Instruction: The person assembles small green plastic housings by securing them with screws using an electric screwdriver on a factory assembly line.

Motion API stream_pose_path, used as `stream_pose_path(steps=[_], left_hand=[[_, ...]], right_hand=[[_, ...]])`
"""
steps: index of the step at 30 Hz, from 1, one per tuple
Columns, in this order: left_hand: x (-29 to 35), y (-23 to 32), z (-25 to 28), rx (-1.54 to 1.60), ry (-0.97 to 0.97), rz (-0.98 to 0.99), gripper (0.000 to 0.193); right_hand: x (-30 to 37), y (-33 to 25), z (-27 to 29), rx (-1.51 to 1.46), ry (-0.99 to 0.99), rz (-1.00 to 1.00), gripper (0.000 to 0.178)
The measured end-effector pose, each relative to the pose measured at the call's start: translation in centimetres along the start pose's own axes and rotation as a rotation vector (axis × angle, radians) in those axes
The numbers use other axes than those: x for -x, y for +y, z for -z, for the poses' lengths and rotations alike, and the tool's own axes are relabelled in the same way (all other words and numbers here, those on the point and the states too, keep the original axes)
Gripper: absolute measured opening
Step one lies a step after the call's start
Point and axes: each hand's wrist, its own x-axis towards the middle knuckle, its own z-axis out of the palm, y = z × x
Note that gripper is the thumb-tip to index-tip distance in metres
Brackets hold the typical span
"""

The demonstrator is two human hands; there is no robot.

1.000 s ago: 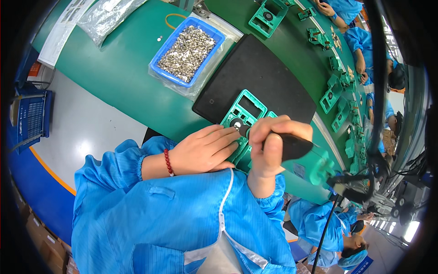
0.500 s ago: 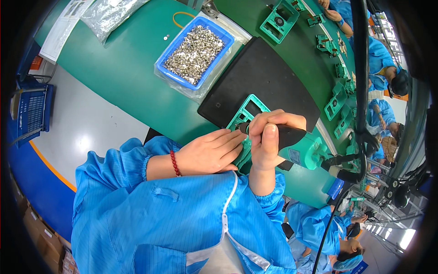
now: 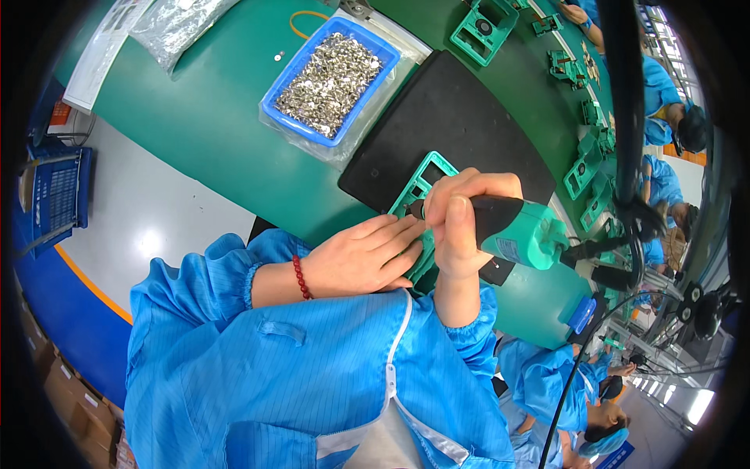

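My right hand (image 3: 461,223) is wrapped round a green and black electric screwdriver (image 3: 525,234), held at a slant with its tip toward a green plastic housing (image 3: 430,167). Fingers and palm cover much of the tool's front end; whether the tip touches the housing I cannot tell. My left hand (image 3: 371,254) rests flat over the near side of the housing, fingers stretched out close to the screwdriver's tip. The housing lies at the near edge of a black mat (image 3: 453,117), partly hidden under both hands.
A blue tray (image 3: 269,102) full of small metal screws stands beyond my left hand. Farther off, several green housings (image 3: 484,30) line the bench, with co-workers in blue along the right. A dark vertical pole (image 3: 623,109) and the screwdriver's cable stand at the right.
The screwdriver's rear end has swung slightly up and away, and my right hand has shifted a little with it. My left hand stays on the housing. The view has shifted slightly.
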Motion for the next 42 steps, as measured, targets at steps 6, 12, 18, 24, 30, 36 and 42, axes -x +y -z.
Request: stream_pose_path(steps=[6,12,18,24,30,36,42], left_hand=[[-0.8,0.8,-0.1,0.031,0.023,-0.015,0.047],[-0.9,1.8,-1.9,0.001,-0.025,-0.024,0.05],[-1.9,2.2,-1.2,0.002,-0.135,0.034,0.056],[-3.1,3.9,1.1,-0.098,-0.154,-0.001,0.065],[-2.0,3.9,-0.5,-0.133,-0.336,-0.196,0.048],[-2.0,2.9,-1.6,-0.006,-0.393,-0.21,0.024],[-10.2,4.5,6.1,0.427,-0.593,0.071,0.026]], right_hand=[[1.6,0.3,0.2,0.146,0.154,0.014,0.017],[3.4,0.4,-0.3,0.446,0.31,0.144,0.027],[2.5,-3.8,1.4,0.476,0.208,0.215,0.028],[1.8,-9.4,5.9,0.162,0.494,0.189,0.036],[5.0,-8.0,11.8,0.228,0.724,0.188,0.029],[7.4,-5.6,14.9,0.429,0.841,0.205,0.025],[9.5,-3.5,16.6,0.563,0.793,0.269,0.021]])
